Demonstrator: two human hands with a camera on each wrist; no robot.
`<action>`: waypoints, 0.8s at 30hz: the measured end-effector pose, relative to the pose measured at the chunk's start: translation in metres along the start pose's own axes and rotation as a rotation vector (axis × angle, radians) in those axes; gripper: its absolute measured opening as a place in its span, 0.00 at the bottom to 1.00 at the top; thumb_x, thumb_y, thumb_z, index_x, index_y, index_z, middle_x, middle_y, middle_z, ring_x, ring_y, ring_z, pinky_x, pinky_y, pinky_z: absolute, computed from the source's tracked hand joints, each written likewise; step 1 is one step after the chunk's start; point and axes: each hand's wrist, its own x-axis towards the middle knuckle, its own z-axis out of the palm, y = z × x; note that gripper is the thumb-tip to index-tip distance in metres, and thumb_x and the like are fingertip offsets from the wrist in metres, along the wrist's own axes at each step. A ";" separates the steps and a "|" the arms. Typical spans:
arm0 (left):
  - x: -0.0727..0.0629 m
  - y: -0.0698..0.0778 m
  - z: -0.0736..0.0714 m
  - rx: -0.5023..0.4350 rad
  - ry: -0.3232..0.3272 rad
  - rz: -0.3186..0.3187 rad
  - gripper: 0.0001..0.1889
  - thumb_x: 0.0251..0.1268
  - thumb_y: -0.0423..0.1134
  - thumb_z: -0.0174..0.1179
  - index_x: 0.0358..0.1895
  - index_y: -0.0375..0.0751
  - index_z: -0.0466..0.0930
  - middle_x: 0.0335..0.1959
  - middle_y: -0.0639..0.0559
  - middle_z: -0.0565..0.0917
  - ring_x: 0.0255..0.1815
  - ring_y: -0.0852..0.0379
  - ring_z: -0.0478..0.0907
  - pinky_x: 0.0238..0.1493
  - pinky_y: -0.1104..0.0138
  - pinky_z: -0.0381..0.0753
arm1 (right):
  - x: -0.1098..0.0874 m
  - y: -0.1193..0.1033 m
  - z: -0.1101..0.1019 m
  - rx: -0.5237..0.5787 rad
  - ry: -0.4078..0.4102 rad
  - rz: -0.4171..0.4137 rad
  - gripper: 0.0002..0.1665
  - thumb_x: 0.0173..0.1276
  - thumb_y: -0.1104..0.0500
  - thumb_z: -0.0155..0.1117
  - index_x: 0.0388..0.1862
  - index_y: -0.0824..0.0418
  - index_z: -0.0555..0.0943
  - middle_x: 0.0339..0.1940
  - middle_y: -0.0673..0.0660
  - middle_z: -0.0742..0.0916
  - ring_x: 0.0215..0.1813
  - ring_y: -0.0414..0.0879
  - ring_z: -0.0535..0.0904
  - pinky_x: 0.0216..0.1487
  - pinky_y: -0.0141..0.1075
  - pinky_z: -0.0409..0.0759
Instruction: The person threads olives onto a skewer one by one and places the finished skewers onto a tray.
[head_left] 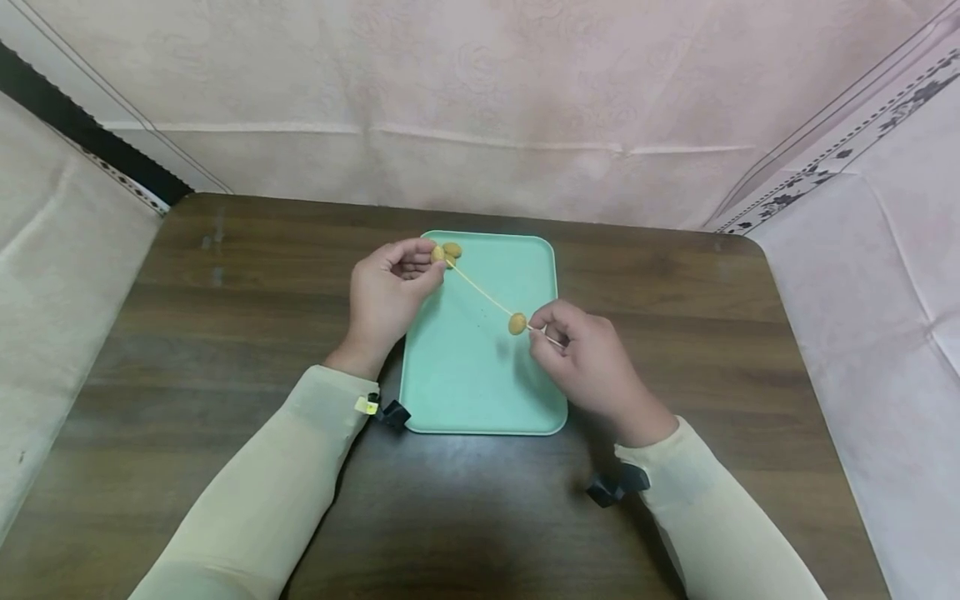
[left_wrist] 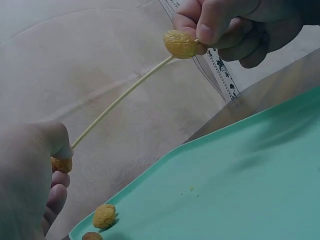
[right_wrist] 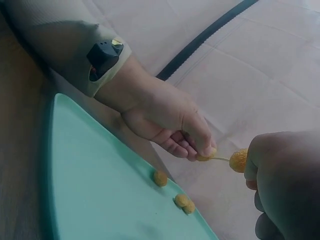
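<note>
A thin wooden skewer [head_left: 480, 289] stretches between the two hands above a mint-green tray [head_left: 465, 392]. My right hand [head_left: 581, 354] pinches it near one end, thumb against the forefinger. Just ahead of those fingers a wrinkled yellow-brown dried fruit [left_wrist: 180, 44] is threaded on the stick. At the other end my left hand [head_left: 390, 292] pinches a second dried fruit [right_wrist: 206, 155] between thumb and fingers, and the skewer's far end meets it. The left thumb partly covers that fruit in the left wrist view.
More loose dried fruits [right_wrist: 160, 178] lie near the tray's far left corner, close under the left hand. The tray rests on a dark brown wooden table [head_left: 247, 333]. Pale cloth [head_left: 480, 83] hangs behind the table and at both sides.
</note>
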 end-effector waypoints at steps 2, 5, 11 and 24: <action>-0.001 0.002 0.001 0.005 -0.004 0.008 0.13 0.69 0.38 0.80 0.54 0.43 0.95 0.47 0.48 0.92 0.46 0.58 0.88 0.48 0.74 0.90 | 0.001 -0.001 0.001 0.009 -0.004 0.001 0.03 0.77 0.63 0.69 0.45 0.57 0.87 0.22 0.48 0.76 0.25 0.44 0.70 0.26 0.33 0.71; -0.005 0.006 0.004 -0.004 -0.015 0.033 0.12 0.68 0.38 0.80 0.53 0.43 0.96 0.46 0.49 0.90 0.46 0.58 0.89 0.48 0.73 0.90 | 0.001 -0.002 0.002 0.023 -0.004 -0.004 0.04 0.77 0.64 0.68 0.45 0.57 0.88 0.22 0.48 0.76 0.25 0.44 0.70 0.26 0.33 0.71; -0.013 0.016 0.013 0.001 -0.052 0.111 0.10 0.68 0.37 0.80 0.51 0.46 0.97 0.44 0.52 0.90 0.45 0.59 0.89 0.50 0.68 0.90 | 0.002 -0.003 0.001 0.030 0.013 -0.024 0.04 0.77 0.64 0.68 0.47 0.59 0.88 0.22 0.48 0.77 0.25 0.43 0.70 0.26 0.33 0.70; -0.031 0.028 0.031 0.027 -0.159 0.239 0.11 0.68 0.36 0.81 0.51 0.45 0.96 0.43 0.54 0.91 0.44 0.61 0.89 0.52 0.67 0.93 | 0.004 -0.002 0.002 0.029 0.052 -0.019 0.04 0.77 0.64 0.68 0.47 0.60 0.87 0.22 0.49 0.77 0.24 0.43 0.70 0.26 0.34 0.71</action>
